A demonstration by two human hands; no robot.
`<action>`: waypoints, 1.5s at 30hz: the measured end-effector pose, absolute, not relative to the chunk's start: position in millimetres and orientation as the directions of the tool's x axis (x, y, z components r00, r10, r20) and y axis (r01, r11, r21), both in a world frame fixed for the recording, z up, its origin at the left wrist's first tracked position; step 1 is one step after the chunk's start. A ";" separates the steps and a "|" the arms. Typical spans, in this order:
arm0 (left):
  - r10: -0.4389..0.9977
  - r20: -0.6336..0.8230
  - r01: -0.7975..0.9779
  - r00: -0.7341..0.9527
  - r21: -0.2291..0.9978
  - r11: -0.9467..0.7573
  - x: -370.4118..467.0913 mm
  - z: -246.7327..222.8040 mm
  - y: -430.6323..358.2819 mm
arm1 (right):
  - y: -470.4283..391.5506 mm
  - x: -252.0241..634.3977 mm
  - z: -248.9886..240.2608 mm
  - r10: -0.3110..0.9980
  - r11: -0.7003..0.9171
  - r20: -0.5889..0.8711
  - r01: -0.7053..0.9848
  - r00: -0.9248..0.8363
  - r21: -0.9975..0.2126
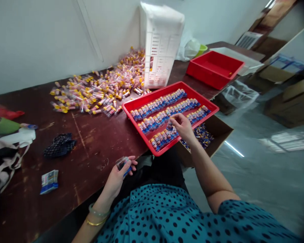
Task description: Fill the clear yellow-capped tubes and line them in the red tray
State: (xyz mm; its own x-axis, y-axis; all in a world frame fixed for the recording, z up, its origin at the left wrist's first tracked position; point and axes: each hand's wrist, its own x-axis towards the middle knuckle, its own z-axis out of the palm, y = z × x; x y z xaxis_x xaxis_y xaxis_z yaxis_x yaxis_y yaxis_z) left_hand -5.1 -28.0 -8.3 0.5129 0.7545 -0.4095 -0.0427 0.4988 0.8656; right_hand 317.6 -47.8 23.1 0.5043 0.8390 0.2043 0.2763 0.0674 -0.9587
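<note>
A red tray (139, 130) lies on the table's near edge with three rows of small wrapped tubes (155, 119), which have yellow ends and blue lower parts. Over its front row is my right hand (182, 125), fingers pinched on a small clear-and-blue wrapped tube (170, 126), partly hidden by the fingertips. Left of the tray, in front of my body, my left hand (120, 173) is closed round a thin clear-and-blue bundle that looks like plastic wrappers (122, 163). A similar stack of blue-printed wrappers (49, 181) rests on the table at the left.
Many pink tubes with yellow caps (101, 89) are heaped against the wall beside a white plastic basket (162, 47). Behind the tray stands a red bin (212, 69). Below, a cardboard box (221, 130) holds many small blue-and-yellow pieces. Dark checked cloth (60, 145) lies left.
</note>
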 end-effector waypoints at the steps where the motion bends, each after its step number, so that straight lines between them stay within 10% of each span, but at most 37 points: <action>1: 0.751 -0.414 -0.035 0.514 0.865 0.501 -7.5 -10.7 -27.8 | -48.0 336.0 19.4 0.842 -0.029 0.182 0.379 0.508 -0.925; 11: 0.759 -0.441 -0.061 0.479 0.846 0.530 -26.8 -19.6 -23.2 | -52.4 396.5 -18.5 0.891 -0.367 0.029 0.755 0.453 -0.543; 19: 0.732 -0.517 -0.171 0.443 0.753 0.635 -38.5 -39.5 -16.5 | 72.0 296.5 12.3 0.956 0.113 0.288 0.845 0.051 -0.524; 22: 0.724 -0.500 -0.151 0.476 0.765 0.627 -40.7 -45.3 -18.6 | 145.8 214.1 14.6 0.939 0.338 0.193 0.870 -0.285 -0.359; 26: 0.796 -0.466 -0.214 0.386 0.795 0.568 -56.2 -34.3 -22.9 | 215.8 151.9 -0.3 0.945 0.326 0.137 0.898 -0.298 -0.296; 35: 0.887 -0.451 -0.319 0.098 0.830 0.457 -101.8 -20.8 -9.3 | 190.0 135.4 -10.7 0.938 0.345 0.140 0.803 -0.318 -0.487; 45: 0.894 -0.384 -0.249 0.230 0.865 0.436 -48.4 -11.8 -19.9 | -3.9 148.0 21.0 0.899 0.350 0.176 0.419 -0.400 -0.838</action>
